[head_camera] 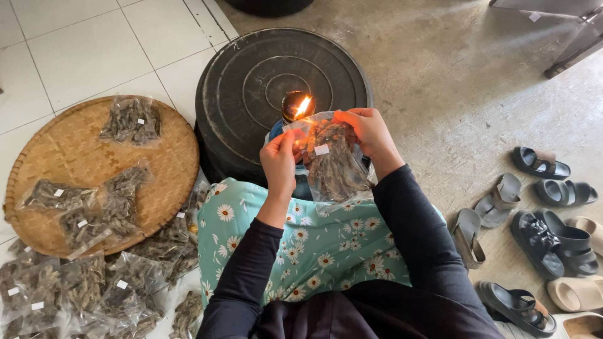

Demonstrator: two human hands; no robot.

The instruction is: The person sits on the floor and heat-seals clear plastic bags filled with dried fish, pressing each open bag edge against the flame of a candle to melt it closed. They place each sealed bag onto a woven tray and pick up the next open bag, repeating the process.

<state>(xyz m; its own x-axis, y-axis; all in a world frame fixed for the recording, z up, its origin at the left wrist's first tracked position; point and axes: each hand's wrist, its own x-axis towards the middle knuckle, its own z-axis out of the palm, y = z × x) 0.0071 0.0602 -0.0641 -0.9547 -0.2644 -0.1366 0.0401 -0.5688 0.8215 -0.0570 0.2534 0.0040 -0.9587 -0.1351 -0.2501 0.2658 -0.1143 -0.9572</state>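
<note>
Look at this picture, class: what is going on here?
A seated person holds a clear plastic bag of dark dried pieces with both hands, the left hand and right hand pinching its top edge close to the flame of a small lamp on a black round lid. More filled bags lie on a woven tray and the floor. Sandals sit to the right.

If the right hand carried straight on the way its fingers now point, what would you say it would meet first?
The right hand points left along the top of the bag it pinches. Going on, it would probably meet the flame first, or the left hand slightly lower; depth is hard to judge.
</note>
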